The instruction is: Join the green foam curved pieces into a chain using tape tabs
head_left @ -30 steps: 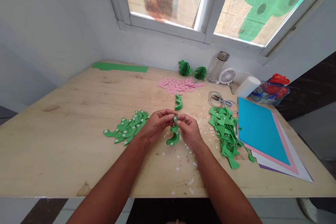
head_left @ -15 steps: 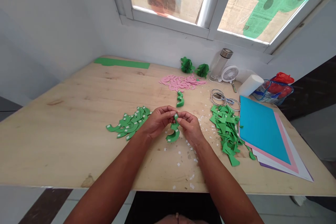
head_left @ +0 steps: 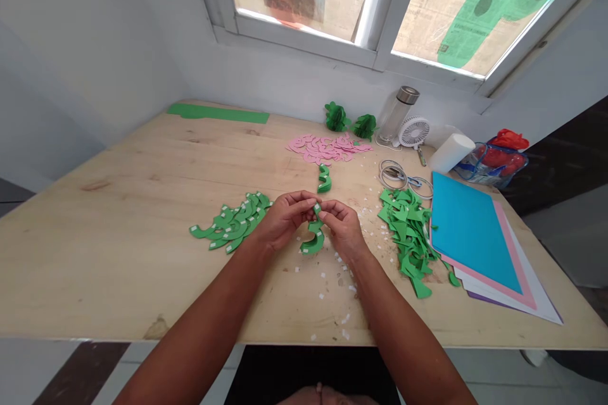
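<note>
At the frame's centre, the left hand and right hand together pinch a curved green paper piece (its lower end hanging just above the wooden table), between two green paper heaps.

Pink cutouts, scissors, small fan, bottle, coloured sheets

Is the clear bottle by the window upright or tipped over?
Upright: the clear bottle stands on its base with its metal cap on top, beside the small white fan.
</note>
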`<state>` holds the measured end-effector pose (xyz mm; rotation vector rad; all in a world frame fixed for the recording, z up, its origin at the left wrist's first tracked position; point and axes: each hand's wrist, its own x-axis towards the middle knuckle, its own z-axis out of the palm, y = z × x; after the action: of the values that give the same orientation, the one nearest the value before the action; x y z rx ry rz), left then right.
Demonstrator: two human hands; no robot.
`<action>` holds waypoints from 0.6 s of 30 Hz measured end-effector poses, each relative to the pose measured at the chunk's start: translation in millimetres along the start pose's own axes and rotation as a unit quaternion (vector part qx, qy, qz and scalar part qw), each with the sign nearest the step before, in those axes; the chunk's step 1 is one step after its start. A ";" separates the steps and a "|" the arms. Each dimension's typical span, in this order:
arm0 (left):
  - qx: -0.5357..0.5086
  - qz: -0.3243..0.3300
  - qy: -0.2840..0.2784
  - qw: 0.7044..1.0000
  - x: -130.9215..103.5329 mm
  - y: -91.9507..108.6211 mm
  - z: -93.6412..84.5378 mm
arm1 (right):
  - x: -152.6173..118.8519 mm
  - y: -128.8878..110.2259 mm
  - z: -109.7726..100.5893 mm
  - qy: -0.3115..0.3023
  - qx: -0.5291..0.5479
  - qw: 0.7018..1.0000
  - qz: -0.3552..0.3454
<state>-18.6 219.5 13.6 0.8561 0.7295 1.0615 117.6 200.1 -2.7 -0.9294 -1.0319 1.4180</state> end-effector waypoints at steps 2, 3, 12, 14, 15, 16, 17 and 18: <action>0.016 0.009 0.010 1.000 0.5 -0.3 0.1 | 0.8 0.9 -0.3 0.011 0.005 1.000 -0.004; 0.026 0.013 0.015 0.999 0.7 -0.4 0.3 | 1.2 1.5 -0.6 0.021 0.006 1.000 -0.007; 0.151 0.082 0.047 0.984 -0.8 -1.3 5.7 | 1.4 -1.0 0.3 0.048 -0.018 0.999 -0.012; 0.158 0.092 0.055 0.982 -0.7 -1.5 6.1 | 0.8 -1.9 1.6 0.046 -0.017 0.999 -0.008; 0.158 0.096 0.060 0.981 -0.4 -1.8 6.1 | 0.5 -2.2 2.1 0.046 -0.016 0.999 -0.008; 0.155 0.098 0.065 0.981 0.0 -2.1 5.9 | 0.3 -2.2 2.6 0.048 -0.015 0.999 -0.009; 0.149 0.101 0.072 0.981 0.5 -2.6 5.6 | 0.1 -2.3 2.9 0.049 -0.017 0.999 -0.011; 0.142 0.103 0.080 0.981 1.0 -3.2 5.4 | -0.1 -2.2 3.2 0.050 -0.021 0.998 -0.011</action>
<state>-12.4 218.4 13.3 1.1173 0.9580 1.2393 115.2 199.7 0.4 -1.0060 -0.9970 1.3231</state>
